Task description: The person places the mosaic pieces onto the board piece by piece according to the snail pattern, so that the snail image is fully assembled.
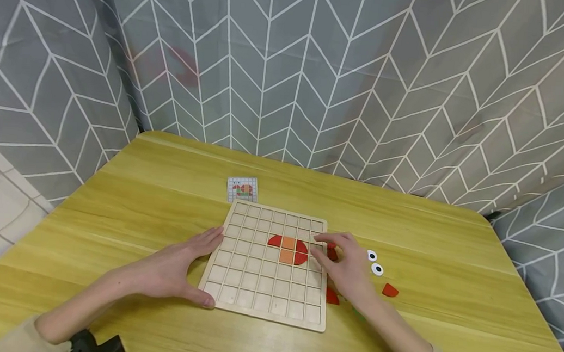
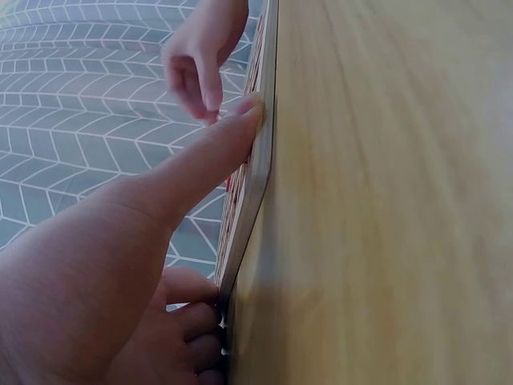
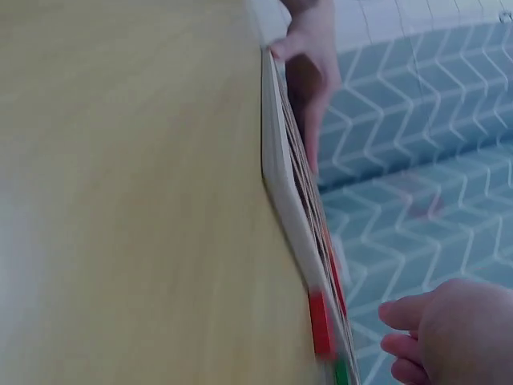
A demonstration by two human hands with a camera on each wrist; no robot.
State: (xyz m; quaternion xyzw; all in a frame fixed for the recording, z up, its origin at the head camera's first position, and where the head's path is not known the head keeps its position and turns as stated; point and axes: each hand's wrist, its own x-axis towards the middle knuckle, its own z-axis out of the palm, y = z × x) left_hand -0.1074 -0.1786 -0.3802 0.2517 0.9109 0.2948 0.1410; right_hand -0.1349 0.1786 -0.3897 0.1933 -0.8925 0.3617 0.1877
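A wooden grid board [image 1: 255, 280] lies on the table, slightly turned. In its cells sit orange squares [image 1: 287, 256] with red rounded pieces [image 1: 301, 252] on either side. My left hand [image 1: 172, 269] rests against the board's left side, its fingers along the edge and its thumb at the near left corner. Over the board's right edge hovers my right hand [image 1: 346, 265], thumb and forefinger apart, with no piece visible between them. Just under that hand, a red piece [image 1: 332, 253] is partly hidden beside the board. In the right wrist view the fingers [image 3: 405, 313] bend a little.
A small pattern card [image 1: 242, 189] lies behind the board. To the right are two round eye pieces [image 1: 377, 269], a red quarter piece [image 1: 390, 290] and another red piece [image 1: 332, 297]. A green piece [image 1: 358, 313] is mostly covered by the right forearm. Patterned curtains [image 1: 289, 67] hang behind the table.
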